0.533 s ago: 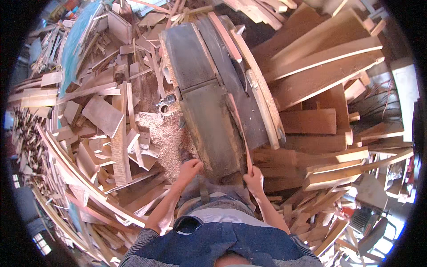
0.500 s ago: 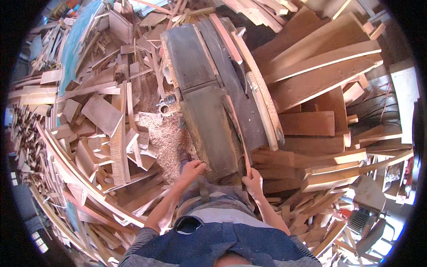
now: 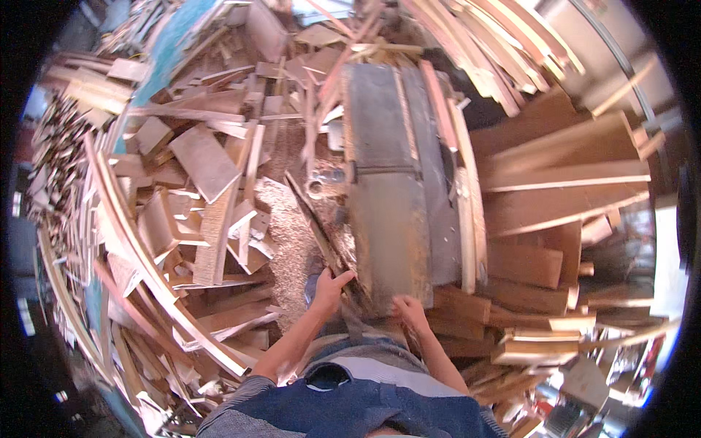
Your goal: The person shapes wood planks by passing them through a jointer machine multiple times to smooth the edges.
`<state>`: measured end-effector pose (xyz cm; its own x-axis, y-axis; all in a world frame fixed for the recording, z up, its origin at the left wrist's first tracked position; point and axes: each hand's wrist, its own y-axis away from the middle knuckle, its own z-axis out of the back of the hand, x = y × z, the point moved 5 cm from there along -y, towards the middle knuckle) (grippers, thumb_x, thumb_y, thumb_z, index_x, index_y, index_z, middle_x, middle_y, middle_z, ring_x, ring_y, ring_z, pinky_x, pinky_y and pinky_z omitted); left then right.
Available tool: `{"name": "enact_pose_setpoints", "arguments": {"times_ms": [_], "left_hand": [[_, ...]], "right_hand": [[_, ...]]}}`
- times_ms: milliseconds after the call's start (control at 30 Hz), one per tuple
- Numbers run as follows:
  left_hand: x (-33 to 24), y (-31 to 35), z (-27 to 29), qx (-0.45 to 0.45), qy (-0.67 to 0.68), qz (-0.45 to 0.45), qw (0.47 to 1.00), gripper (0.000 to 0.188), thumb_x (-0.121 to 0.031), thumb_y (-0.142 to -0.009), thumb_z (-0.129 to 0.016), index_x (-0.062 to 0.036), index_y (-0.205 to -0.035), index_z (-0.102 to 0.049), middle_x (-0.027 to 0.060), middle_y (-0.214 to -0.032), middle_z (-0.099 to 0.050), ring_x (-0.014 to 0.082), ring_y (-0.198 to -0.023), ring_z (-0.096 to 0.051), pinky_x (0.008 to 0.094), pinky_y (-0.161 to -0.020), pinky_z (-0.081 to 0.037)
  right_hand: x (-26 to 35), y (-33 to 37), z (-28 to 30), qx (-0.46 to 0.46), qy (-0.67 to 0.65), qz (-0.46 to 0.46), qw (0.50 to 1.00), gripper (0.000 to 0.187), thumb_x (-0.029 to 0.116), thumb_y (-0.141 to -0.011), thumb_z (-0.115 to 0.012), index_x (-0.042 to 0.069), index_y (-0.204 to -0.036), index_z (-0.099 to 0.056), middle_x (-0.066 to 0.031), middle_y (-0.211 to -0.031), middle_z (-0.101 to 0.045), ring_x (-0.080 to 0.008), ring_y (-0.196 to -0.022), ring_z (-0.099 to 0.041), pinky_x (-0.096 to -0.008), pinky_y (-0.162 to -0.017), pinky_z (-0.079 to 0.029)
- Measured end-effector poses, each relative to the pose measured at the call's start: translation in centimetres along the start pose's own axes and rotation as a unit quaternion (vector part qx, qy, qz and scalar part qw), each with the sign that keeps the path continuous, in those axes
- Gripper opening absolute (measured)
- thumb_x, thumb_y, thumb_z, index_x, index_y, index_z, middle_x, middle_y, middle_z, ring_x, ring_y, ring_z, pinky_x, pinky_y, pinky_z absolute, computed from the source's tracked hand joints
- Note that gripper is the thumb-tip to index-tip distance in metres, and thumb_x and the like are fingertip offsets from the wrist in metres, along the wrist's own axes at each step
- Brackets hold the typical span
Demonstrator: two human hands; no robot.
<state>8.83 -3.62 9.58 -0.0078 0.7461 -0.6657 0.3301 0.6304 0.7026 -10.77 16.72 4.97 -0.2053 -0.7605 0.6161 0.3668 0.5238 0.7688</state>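
My left hand [image 3: 330,290] is closed around a narrow wooden strip [image 3: 318,228] with a dark, rough edge. The strip slants up and to the left, over the left side of the machine's long metal bed [image 3: 391,233]. My right hand [image 3: 410,314] is at the bed's near end with curled fingers, slightly blurred; no object shows in it. A dark fence [image 3: 440,197] runs along the bed's right side.
Sawdust [image 3: 290,248] covers the floor left of the machine. Heaped offcuts [image 3: 204,164] lie farther left, beside long curved boards [image 3: 135,244]. Wide planks [image 3: 562,204] are stacked on the right, and long strips [image 3: 482,44] lie at the far right.
The strip has gone from my right hand, beside the fence, to my left hand, and now slants left of the bed. My view has shifted, so the machine appears farther right and more upright.
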Motion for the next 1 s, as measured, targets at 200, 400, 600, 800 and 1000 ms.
{"name": "enact_pose_setpoints", "arguments": {"times_ms": [200, 400, 600, 800, 1000], "left_hand": [[1.1, -3.4, 14.2, -0.16, -0.088, 0.031, 0.983, 0.042, -0.022, -0.086, -0.083, 0.0023, -0.116, -0.066, 0.0064, -0.098, -0.069, 0.0171, -0.082, -0.063, 0.035, -0.072, -0.053], [-3.8, -9.6, 21.1, -0.211, -0.174, -0.103, 0.956, 0.033, -0.023, -0.085, -0.083, 0.0018, -0.102, -0.071, 0.0071, -0.089, -0.07, 0.0194, -0.075, -0.062, 0.0372, -0.067, -0.05], [-42.1, -24.2, 21.3, -0.24, -0.317, -0.44, 0.806, 0.042, -0.039, -0.091, -0.072, -0.0009, -0.109, -0.071, 0.0139, -0.103, -0.071, 0.0289, -0.088, -0.066, 0.0437, -0.076, -0.052], [-73.1, -31.0, 9.9, -0.243, -0.532, -0.49, 0.646, 0.055, -0.054, -0.097, -0.061, -0.0036, -0.117, -0.071, 0.0208, -0.116, -0.072, 0.0384, -0.101, -0.071, 0.0502, -0.085, -0.053], [-51.8, -42.0, -12.5, -0.001, -0.533, -0.476, 0.699, 0.048, -0.043, -0.091, -0.069, 0.0029, -0.102, -0.07, 0.0195, -0.085, -0.071, 0.0321, -0.082, -0.068, 0.0434, -0.079, -0.052]], "right_hand": [[-3.7, -2.5, -2.7, -0.067, 0.32, 0.053, 0.943, 0.052, 0.047, -0.092, -0.065, -0.003, -0.102, -0.071, -0.0232, -0.098, -0.072, -0.0384, -0.096, -0.069, -0.0465, -0.085, -0.052], [-3.0, -3.1, -4.8, -0.169, 0.258, -0.096, 0.947, 0.052, 0.043, -0.084, -0.071, -0.003, -0.105, -0.066, -0.0275, -0.101, -0.071, -0.0456, -0.102, -0.069, -0.0519, -0.09, -0.053], [-2.8, -2.9, -3.6, -0.237, 0.254, -0.191, 0.918, 0.057, 0.043, -0.081, -0.075, -0.002, -0.114, -0.063, -0.0325, -0.113, -0.07, -0.0478, -0.111, -0.067, -0.053, -0.096, -0.052], [-1.0, -3.0, -5.2, -0.277, 0.218, -0.169, 0.921, 0.059, 0.045, -0.081, -0.078, -0.002, -0.113, -0.062, -0.0312, -0.126, -0.062, -0.0459, -0.116, -0.065, -0.0539, -0.095, -0.053], [-3.2, -1.3, -5.5, -0.357, 0.183, -0.191, 0.896, 0.061, 0.046, -0.077, -0.084, 0.001, -0.112, -0.061, -0.0259, -0.12, -0.062, -0.0431, -0.108, -0.065, -0.0527, -0.091, -0.053]]}}
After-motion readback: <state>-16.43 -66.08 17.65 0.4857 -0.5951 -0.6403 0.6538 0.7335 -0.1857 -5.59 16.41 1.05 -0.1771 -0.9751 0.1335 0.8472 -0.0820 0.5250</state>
